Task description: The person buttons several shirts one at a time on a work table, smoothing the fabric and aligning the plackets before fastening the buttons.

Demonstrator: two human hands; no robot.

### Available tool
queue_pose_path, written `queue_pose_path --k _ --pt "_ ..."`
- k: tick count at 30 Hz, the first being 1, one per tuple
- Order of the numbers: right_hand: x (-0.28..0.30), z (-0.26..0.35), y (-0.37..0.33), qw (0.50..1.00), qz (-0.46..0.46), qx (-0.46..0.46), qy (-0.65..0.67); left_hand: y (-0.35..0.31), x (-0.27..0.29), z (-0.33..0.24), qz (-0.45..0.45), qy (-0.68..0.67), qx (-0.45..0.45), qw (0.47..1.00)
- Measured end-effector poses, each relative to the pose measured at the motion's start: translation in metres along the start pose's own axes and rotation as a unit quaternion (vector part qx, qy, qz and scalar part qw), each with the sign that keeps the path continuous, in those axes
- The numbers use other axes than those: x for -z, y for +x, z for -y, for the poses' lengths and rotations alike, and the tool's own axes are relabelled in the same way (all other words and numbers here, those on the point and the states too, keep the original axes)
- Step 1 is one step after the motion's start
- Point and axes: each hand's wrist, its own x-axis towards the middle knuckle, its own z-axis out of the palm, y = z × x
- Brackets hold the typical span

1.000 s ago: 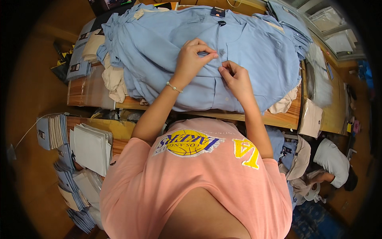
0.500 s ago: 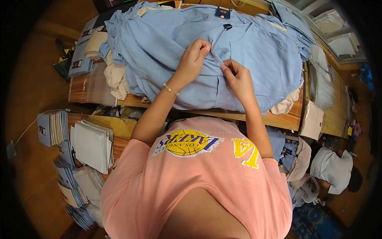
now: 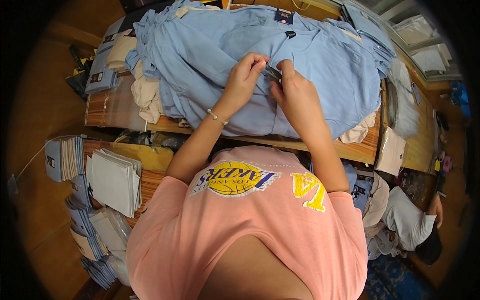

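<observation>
— How far along does the work look from your end?

— Partway, I judge. The blue shirt (image 3: 330, 70) lies spread and unfolded over the wooden table (image 3: 356, 150), and both hands meet at its front

— And what do they hold?

— The left hand (image 3: 245, 72) has thumb and fingertips pinched together there; whether on cloth or a thread, I can't tell. The right hand (image 3: 297, 94) curls around a small dark tool (image 3: 274, 74), perhaps snips, its tip just beside the left fingertips

— So what's done, what's left?

— A dark tag (image 3: 283, 16) lies by the collar, and the folded shirts (image 3: 101, 79) at far left look finished to me. This one I count as unfinished

— What else is around you?

— Rumpled beige cloth (image 3: 147, 100) at the table's left, clear plastic bags (image 3: 401, 115) to the right. Behind on my left I see a white stack (image 3: 114, 182) next to a pile of folded clothes (image 3: 82, 220); at lower right, a co-worker (image 3: 406, 217) in a pale top bends low
</observation>
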Motion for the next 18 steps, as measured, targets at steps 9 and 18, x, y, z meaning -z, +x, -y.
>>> queue_pose_path --k 9,18 --pt "-0.0081 -0.0013 0.0060 1.000 0.002 -0.006 -0.020 -0.0018 0.0021 0.0017 0.014 0.006 0.005 1.000" --pt "-0.0101 -0.0075 0.0082 1.000 0.000 0.013 -0.014 -0.0014 0.0005 0.0008 0.012 0.035 -0.010 0.999"
